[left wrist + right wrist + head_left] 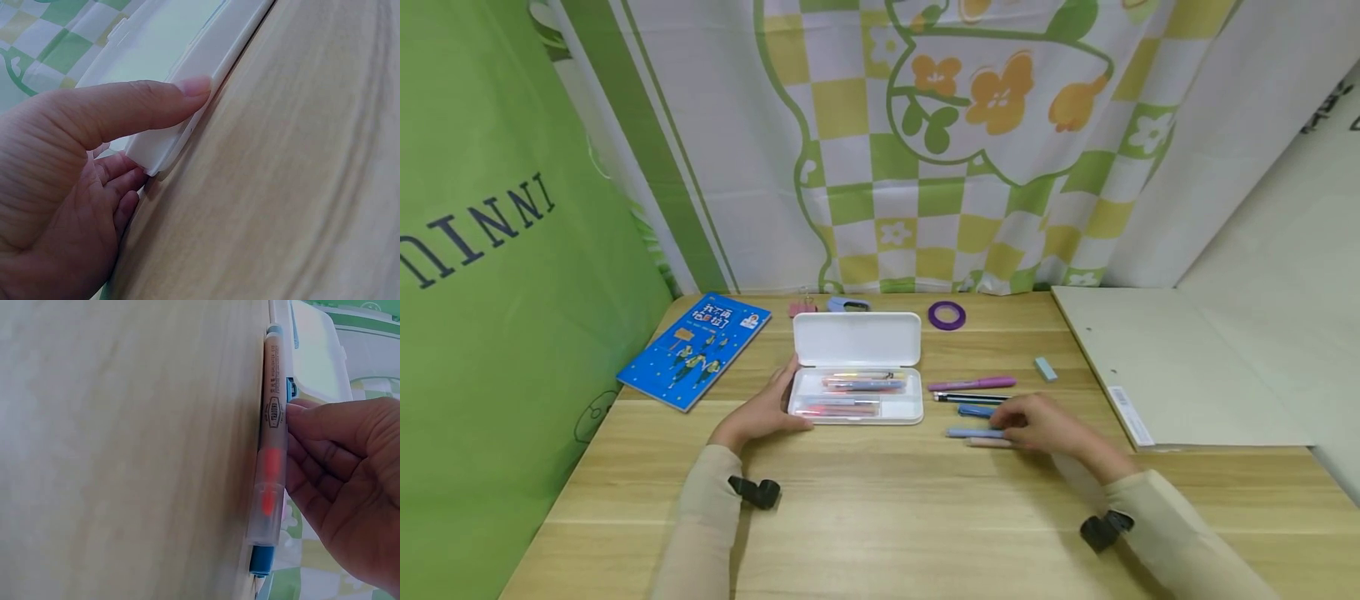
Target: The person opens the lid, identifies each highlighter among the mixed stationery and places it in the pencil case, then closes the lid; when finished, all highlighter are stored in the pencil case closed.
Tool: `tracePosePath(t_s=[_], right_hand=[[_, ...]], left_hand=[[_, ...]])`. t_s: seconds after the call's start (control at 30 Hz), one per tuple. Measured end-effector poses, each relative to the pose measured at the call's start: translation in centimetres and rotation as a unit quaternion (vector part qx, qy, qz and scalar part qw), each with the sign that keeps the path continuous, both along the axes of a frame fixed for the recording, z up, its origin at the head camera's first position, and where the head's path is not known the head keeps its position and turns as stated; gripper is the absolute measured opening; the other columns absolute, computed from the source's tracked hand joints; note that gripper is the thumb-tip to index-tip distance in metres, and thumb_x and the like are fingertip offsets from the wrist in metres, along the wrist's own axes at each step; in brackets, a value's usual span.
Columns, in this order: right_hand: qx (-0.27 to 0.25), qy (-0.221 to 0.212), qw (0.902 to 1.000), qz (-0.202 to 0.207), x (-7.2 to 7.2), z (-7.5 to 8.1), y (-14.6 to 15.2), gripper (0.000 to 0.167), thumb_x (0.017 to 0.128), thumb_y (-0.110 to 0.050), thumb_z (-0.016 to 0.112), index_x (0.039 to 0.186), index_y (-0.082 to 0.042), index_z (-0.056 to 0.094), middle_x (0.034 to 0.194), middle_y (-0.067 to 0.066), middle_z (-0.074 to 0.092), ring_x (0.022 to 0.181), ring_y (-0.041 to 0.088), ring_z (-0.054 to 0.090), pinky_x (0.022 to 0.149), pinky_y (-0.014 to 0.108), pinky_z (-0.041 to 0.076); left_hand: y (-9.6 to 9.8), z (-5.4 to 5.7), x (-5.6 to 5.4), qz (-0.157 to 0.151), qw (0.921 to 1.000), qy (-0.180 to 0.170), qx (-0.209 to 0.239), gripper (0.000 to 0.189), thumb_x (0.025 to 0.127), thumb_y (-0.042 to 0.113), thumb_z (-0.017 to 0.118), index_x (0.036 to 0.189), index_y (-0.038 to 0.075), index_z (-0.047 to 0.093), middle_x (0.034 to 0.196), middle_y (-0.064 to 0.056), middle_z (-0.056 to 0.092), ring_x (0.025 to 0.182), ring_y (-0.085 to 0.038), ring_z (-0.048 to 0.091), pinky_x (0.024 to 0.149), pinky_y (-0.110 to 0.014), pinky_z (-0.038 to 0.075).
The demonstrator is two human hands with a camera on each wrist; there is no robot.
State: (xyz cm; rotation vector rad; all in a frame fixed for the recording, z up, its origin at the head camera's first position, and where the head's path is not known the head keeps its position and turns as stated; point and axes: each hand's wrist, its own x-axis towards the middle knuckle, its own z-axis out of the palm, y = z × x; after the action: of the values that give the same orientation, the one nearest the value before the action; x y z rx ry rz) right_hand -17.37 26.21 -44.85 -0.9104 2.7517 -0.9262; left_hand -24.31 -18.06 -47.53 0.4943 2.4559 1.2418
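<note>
A white pencil case (pixel 856 422) stands with its lid raised, several pens lying in its compartments. My left hand (pixel 763 410) holds the case at its left end. In the left wrist view the thumb (pixel 156 106) lies over the front wall, the fingers at the corner. My right hand (pixel 1048 429) is bent over the pens to the right of the case. Its fingers reach a blue pen (pixel 974 411), and the thumb is by a light blue pen (pixel 973 433). A highlighter with an orange-red tip (pixel 272 425) hides whether the fingertips pinch one.
Behind these pens lie a striped pencil (pixel 972 399) and a purple pen (pixel 972 384). Farther off are an eraser (pixel 1046 369), purple tape roll (pixel 947 316), light blue stapler-like item (pixel 848 305) and pink clip (pixel 802 309). A blue book (pixel 696 350) lies left, a large pale board (pixel 1202 367) right.
</note>
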Motion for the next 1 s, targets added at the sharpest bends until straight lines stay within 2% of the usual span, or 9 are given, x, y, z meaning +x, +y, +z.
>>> tracePosePath(t_s=[0.07,0.13,0.3,0.4,0.47,0.57,0.7,0.9,1.0], right_hand=[[0.006,0.014,0.9999,0.006,-0.1,0.0,-0.1,0.016,0.078,0.005,0.068,0.09,-0.005,0.071,0.088,0.004,0.069,0.079,0.017,0.064,0.07,0.029,0.054],[0.012,0.023,0.9996,0.007,-0.2,0.0,-0.2,0.016,0.077,0.006,0.068,0.088,-0.005,0.071,0.087,0.004,0.069,0.078,0.016,0.063,0.069,0.029,0.053],[0.015,0.012,0.9998,0.001,-0.5,0.0,-0.2,0.015,0.078,0.005,0.067,0.088,-0.005,0.071,0.086,0.003,0.068,0.08,0.015,0.062,0.07,0.03,0.052],[0.004,-0.005,1.0,-0.003,-0.7,0.3,-0.1,0.014,0.081,0.006,0.065,0.089,-0.005,0.071,0.088,0.003,0.067,0.082,0.016,0.062,0.071,0.029,0.052],[-0.012,-0.011,0.9999,0.001,-1.0,0.7,-0.2,0.014,0.082,0.006,0.064,0.09,-0.003,0.07,0.089,0.004,0.067,0.083,0.016,0.062,0.072,0.03,0.052],[-0.033,-0.022,0.9992,0.004,-1.8,1.7,-1.0,0.012,0.085,0.004,0.063,0.093,-0.002,0.07,0.092,0.007,0.069,0.086,0.02,0.063,0.075,0.032,0.053],[-0.043,-0.037,0.9983,-0.015,-3.2,3.0,-3.1,0.013,0.087,0.0,0.063,0.097,-0.003,0.07,0.095,0.007,0.069,0.09,0.023,0.064,0.079,0.037,0.053],[-0.063,-0.06,0.9959,-0.025,-5.8,3.6,-7.3,0.012,0.088,-0.003,0.062,0.097,-0.003,0.07,0.093,0.005,0.069,0.088,0.019,0.063,0.08,0.037,0.052],[-0.07,-0.049,0.9962,-0.015,-7.3,3.3,-9.4,0.012,0.086,-0.001,0.063,0.095,-0.001,0.07,0.092,0.007,0.07,0.088,0.02,0.063,0.081,0.036,0.052]], left_hand=[[0.1,0.4,0.2,0.0,1.0,-0.002,0.002,0.118,0.075,0.02,0.081,0.152,0.017,-0.008,0.156,-0.019,-0.003,0.141,-0.042,0.001,0.111,-0.059,0.007],[0.3,1.2,0.7,-0.001,1.0,-0.003,0.007,0.116,0.076,0.016,0.08,0.152,0.012,-0.007,0.155,-0.022,-0.003,0.14,-0.044,0.001,0.11,-0.06,0.006],[0.8,3.5,1.8,-0.006,0.9999,-0.007,0.007,0.111,0.077,0.012,0.078,0.151,0.005,-0.004,0.154,-0.025,0.0,0.14,-0.044,0.003,0.111,-0.058,0.008],[0.9,3.7,2.0,-0.008,0.9999,-0.01,0.008,0.111,0.077,0.013,0.078,0.151,0.005,-0.003,0.154,-0.025,0.002,0.14,-0.044,0.005,0.112,-0.057,0.008],[0.9,3.6,2.0,-0.009,0.9998,-0.012,0.013,0.112,0.077,0.013,0.078,0.152,0.006,-0.004,0.154,-0.025,0.002,0.14,-0.044,0.005,0.112,-0.057,0.009],[0.4,2.0,1.1,-0.008,0.9998,-0.007,0.017,0.116,0.075,0.017,0.08,0.152,0.013,-0.007,0.155,-0.022,0.0,0.14,-0.043,0.004,0.111,-0.058,0.008],[-0.2,0.1,0.0,-0.004,1.0,0.0,0.008,0.12,0.074,0.024,0.082,0.152,0.021,-0.009,0.156,-0.018,-0.002,0.141,-0.041,0.003,0.111,-0.058,0.008],[-0.1,0.2,0.0,-0.004,0.9999,-0.001,0.01,0.119,0.074,0.024,0.082,0.152,0.022,-0.008,0.156,-0.017,-0.002,0.141,-0.04,0.004,0.112,-0.056,0.009],[-0.1,0.2,0.0,-0.008,0.9998,0.006,0.016,0.118,0.074,0.022,0.082,0.153,0.024,-0.007,0.156,-0.018,0.0,0.141,-0.041,0.005,0.111,-0.058,0.01]])
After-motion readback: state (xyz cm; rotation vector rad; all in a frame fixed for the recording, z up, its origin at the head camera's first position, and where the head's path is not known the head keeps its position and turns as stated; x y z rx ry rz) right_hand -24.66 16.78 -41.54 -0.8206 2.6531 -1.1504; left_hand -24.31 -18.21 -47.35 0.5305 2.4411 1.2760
